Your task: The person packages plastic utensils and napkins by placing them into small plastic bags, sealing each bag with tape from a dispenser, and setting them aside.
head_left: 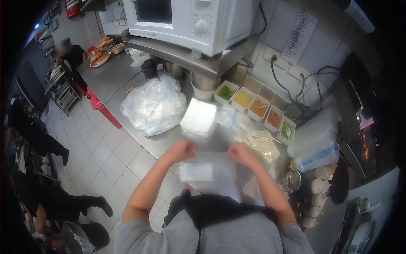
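Both of my hands hold up a clear plastic bag [224, 169] by its upper corners, over the front edge of the steel counter. My left hand [185, 150] is closed on the left corner, my right hand [240, 153] on the right one. A folded white napkin [197, 172] shows through the bag's lower left part. Just beyond my hands stands a stack of white napkins [199, 117] in plastic. To its left lies a large, full plastic bag of white items [154, 106]. Packets of wrapped pale sticks [262, 144] lie right of my right hand.
A white microwave [186, 21] sits on a shelf above the counter. Several tubs with green, yellow and orange food [242, 98] line the back right. Squeeze bottles [317, 186] stand at right. Plates of food [100, 59] and a person [72, 55] are far left.
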The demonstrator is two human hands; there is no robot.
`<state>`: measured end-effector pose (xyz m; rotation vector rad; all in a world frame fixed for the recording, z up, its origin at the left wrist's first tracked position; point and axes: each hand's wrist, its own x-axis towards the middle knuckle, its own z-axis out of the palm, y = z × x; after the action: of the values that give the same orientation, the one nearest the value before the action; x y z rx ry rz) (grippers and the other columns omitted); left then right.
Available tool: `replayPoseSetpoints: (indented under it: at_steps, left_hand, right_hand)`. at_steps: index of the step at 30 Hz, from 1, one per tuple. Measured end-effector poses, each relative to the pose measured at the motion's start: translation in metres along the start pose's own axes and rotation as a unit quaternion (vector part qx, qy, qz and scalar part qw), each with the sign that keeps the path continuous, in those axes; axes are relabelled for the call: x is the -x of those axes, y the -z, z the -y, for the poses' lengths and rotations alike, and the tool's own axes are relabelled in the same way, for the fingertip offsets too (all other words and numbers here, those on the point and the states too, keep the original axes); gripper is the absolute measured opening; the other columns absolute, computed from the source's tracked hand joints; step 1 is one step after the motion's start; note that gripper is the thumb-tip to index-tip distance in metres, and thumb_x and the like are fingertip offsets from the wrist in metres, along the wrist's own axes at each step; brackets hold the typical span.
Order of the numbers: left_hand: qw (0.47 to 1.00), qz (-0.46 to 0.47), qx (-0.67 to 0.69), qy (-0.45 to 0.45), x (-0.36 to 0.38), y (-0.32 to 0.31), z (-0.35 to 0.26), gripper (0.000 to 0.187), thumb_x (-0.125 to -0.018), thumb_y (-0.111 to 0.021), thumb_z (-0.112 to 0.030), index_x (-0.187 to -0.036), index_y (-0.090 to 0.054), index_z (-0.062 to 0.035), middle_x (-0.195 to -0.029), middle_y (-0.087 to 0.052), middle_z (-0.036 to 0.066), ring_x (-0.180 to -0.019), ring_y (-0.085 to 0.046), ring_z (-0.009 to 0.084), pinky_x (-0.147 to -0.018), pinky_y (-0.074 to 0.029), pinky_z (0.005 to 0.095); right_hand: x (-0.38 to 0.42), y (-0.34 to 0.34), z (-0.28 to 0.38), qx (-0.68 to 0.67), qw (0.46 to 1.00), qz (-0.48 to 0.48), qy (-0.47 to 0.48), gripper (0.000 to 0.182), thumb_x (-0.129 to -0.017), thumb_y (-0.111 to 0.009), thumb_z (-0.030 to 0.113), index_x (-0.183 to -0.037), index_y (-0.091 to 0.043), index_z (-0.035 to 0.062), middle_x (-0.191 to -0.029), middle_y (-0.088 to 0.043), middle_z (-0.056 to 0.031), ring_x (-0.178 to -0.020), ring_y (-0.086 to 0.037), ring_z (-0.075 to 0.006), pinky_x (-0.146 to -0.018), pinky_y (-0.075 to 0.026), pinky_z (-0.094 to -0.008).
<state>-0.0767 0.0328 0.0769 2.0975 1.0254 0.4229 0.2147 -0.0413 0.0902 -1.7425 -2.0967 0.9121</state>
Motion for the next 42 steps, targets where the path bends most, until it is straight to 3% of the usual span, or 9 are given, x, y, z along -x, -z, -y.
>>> replayPoseSetpoints:
  at_steps: [5,12,18,21,23,26,29,31,42]
  left_hand:
    - [0.989,-0.106,-0.043,-0.099,0.031,0.036,-0.056,0.013,-0.068,-0.068,-0.008,-0.08,-0.061,-0.008,-0.078,-0.06,0.01,-0.08,-0.059,0.0255,-0.075,-0.044,0.0376]
    - [0.962,-0.158,-0.101,-0.197,0.072,-0.04,-0.007,0.021,-0.066,-0.066,-0.004,-0.084,-0.059,-0.0126,-0.099,-0.058,0.004,-0.099,-0.055,0.025,-0.086,-0.039,0.0401]
    - [0.977,-0.133,-0.025,-0.163,0.093,-0.073,0.046,0.027,-0.074,-0.067,-0.005,-0.1,-0.066,-0.0118,-0.108,-0.064,0.006,-0.109,-0.057,0.0232,-0.093,-0.039,0.0415]
    - [0.984,-0.131,0.026,-0.122,0.085,-0.071,0.05,0.018,-0.082,-0.062,-0.008,-0.099,-0.066,-0.0102,-0.1,-0.067,0.006,-0.102,-0.06,0.0212,-0.094,-0.039,0.042]
    - [0.986,-0.134,0.055,-0.086,0.075,-0.064,0.047,0.013,-0.086,-0.058,-0.011,-0.096,-0.067,-0.0102,-0.095,-0.068,0.004,-0.095,-0.062,0.0204,-0.094,-0.039,0.0428]
    - [0.991,-0.13,0.027,-0.03,0.055,-0.056,0.04,0.013,-0.088,-0.057,-0.017,-0.089,-0.068,-0.0091,-0.08,-0.067,0.007,-0.078,-0.065,0.0232,-0.079,-0.046,0.0412]
    - [0.969,-0.225,0.096,0.034,0.03,-0.071,0.041,0.018,-0.088,-0.057,-0.023,-0.084,-0.068,-0.0087,-0.065,-0.063,0.011,-0.06,-0.061,0.0301,-0.061,-0.046,0.0405]
    - [0.947,-0.312,-0.042,0.061,0.02,-0.076,0.035,0.02,-0.088,-0.058,-0.026,-0.082,-0.067,-0.0087,-0.059,-0.059,0.014,-0.053,-0.057,0.0341,-0.051,-0.044,0.0416]
    - [0.942,-0.299,-0.136,0.071,0.003,-0.067,0.028,0.026,-0.088,-0.058,-0.033,-0.076,-0.062,-0.0098,-0.062,-0.06,0.014,-0.059,-0.059,0.0337,-0.053,-0.044,0.0423]
  right_hand:
    - [0.042,0.026,0.042,-0.069,0.951,-0.27,0.134,0.008,-0.069,-0.066,0.001,-0.074,-0.06,0.0044,-0.094,-0.06,-0.0089,-0.091,-0.059,-0.0263,-0.075,-0.046,-0.0326]
    - [0.074,-0.043,-0.01,0.016,0.95,-0.216,0.226,0.015,-0.067,-0.066,0.0,-0.07,-0.054,0.0084,-0.1,-0.062,-0.0053,-0.104,-0.055,-0.0252,-0.093,-0.035,-0.0421]
    - [0.094,-0.08,-0.036,0.008,0.981,-0.133,0.14,0.009,-0.075,-0.063,0.003,-0.075,-0.056,0.0084,-0.108,-0.063,-0.0021,-0.108,-0.055,-0.0198,-0.098,-0.032,-0.0417]
    - [0.082,-0.076,-0.034,-0.029,0.979,-0.179,0.096,0.006,-0.084,-0.058,0.007,-0.078,-0.057,0.006,-0.095,-0.066,-0.0054,-0.096,-0.062,-0.0221,-0.089,-0.04,-0.0373]
    - [0.069,-0.069,-0.02,-0.211,0.953,-0.202,-0.074,0.013,-0.091,-0.054,0.014,-0.084,-0.056,0.003,-0.076,-0.066,-0.0095,-0.075,-0.065,-0.0262,-0.071,-0.048,-0.0343]
    - [0.045,-0.075,-0.024,-0.19,0.937,-0.282,-0.085,0.017,-0.093,-0.05,0.017,-0.085,-0.054,0.0017,-0.065,-0.063,-0.0137,-0.062,-0.064,-0.0315,-0.056,-0.049,-0.0374]
    - [0.032,-0.075,-0.016,-0.007,0.945,-0.285,-0.163,0.019,-0.094,-0.044,0.02,-0.089,-0.05,0.0024,-0.068,-0.064,-0.0168,-0.065,-0.064,-0.0355,-0.058,-0.05,-0.0435]
    - [0.026,-0.077,-0.009,0.063,0.937,-0.274,-0.208,0.019,-0.094,-0.042,0.02,-0.09,-0.049,0.0029,-0.069,-0.064,-0.0186,-0.066,-0.063,-0.0373,-0.062,-0.049,-0.0461]
    - [0.027,-0.098,-0.021,0.198,0.916,-0.233,-0.262,0.014,-0.087,-0.042,0.014,-0.094,-0.048,0.0034,-0.073,-0.066,-0.0181,-0.07,-0.065,-0.0338,-0.08,-0.046,-0.0489]
